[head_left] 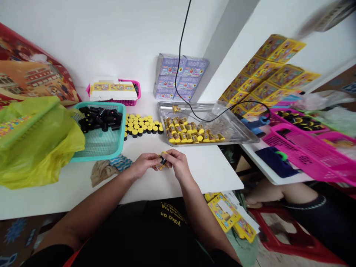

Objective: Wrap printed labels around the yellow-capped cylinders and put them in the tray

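The left hand (144, 163) and right hand (179, 161) are closed on a small dark piece (163, 160), pinched from both sides, presumably for steadiness, in front of the metal tray (241, 134); left of the tray, yellow-topped pieces (140, 130) are stood close together, apparently to save room

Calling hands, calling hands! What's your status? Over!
Left hand and right hand: both gripping small dark-and-yellow piece. Brown cloth crumpled beside left forearm. Black cable crossing metal tray.
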Available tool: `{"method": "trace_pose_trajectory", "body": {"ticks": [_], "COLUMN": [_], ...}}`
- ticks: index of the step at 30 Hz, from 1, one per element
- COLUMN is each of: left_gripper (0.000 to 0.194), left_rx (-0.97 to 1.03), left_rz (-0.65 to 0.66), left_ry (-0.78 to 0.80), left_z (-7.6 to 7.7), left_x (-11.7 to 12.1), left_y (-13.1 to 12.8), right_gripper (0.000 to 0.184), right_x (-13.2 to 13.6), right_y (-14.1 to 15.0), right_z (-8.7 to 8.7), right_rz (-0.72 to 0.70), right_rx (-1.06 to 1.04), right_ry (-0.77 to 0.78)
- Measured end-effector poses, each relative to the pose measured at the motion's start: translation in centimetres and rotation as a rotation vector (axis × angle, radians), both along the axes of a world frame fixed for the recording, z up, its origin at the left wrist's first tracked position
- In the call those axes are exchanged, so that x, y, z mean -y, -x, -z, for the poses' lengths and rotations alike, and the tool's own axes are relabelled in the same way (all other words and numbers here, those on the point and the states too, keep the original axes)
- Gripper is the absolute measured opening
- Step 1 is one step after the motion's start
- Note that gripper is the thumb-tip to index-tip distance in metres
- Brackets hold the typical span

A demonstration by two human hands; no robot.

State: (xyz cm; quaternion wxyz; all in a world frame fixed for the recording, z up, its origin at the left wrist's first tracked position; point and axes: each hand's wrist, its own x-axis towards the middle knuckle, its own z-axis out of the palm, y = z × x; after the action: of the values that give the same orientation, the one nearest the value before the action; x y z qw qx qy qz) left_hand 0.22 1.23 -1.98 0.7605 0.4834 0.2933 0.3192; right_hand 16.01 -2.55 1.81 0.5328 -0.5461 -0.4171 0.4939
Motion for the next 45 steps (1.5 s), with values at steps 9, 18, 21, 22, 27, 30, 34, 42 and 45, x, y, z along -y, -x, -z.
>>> {"method": "trace_pose_trajectory", "body": {"ticks": [9, 18, 21, 22, 27, 30, 34, 42, 45], "left_gripper": [0.049, 0.042, 0.043, 0.043, 0.05, 0.052, 0.05, 0.045, 0.039], "left_rx": [0.091, -0.057, 0.019, 0.04, 0.08, 0.054, 0.013, 0.048, 0.026], "left_rz": [0.141, 0.062, 0.063, 0.062, 0.089, 0.087, 0.046, 0.01, -0.038], "left_ry": [0.129, -0.007, 0.081, 0.104, 0.145, 0.099, 0.042, 0.128, 0.149], "left_z": [-0.2, -0.3, -0.1, 0.0, 0.1, -0.1, -0.2, -0.9, -1.6], "left_x": [0.7, 0.5, 0.5, 0.6, 1.0, 1.0, 1.0, 1.1, 1.5], "left_y": [-0.3, -0.1, -0.2, -0.2, -0.7, -0.6, -0.4, -0.4, -0.4], "right_gripper": [0.029, 0.033, 0.031, 0.031, 0.029, 0.03, 0.031, 0.031, 0.038], "right_x": [0.6, -0.3, 0.0, 0.2, 0.8, 0.9, 0.6, 0.5, 0.8], "right_y": [-0.3, -0.2, 0.1, 0.1, 0.3, 0.4, 0.6, 0.1, -0.6], "right_z": [0.4, 0.3, 0.5, 0.5, 0.4, 0.1, 0.2, 0.7, 0.9], "right_rz": [-0.035, -0.014, -0.036, -0.036, 0.007, 0.039, 0.063, -0.083, -0.189], "right_rx": [0.048, -0.004, -0.005, -0.006, -0.014, 0.008, -0.066, -0.064, -0.085], "right_ry": [-0.109, 0.103, 0.003, -0.027, -0.102, -0.1, -0.021, -0.056, -0.099]}}
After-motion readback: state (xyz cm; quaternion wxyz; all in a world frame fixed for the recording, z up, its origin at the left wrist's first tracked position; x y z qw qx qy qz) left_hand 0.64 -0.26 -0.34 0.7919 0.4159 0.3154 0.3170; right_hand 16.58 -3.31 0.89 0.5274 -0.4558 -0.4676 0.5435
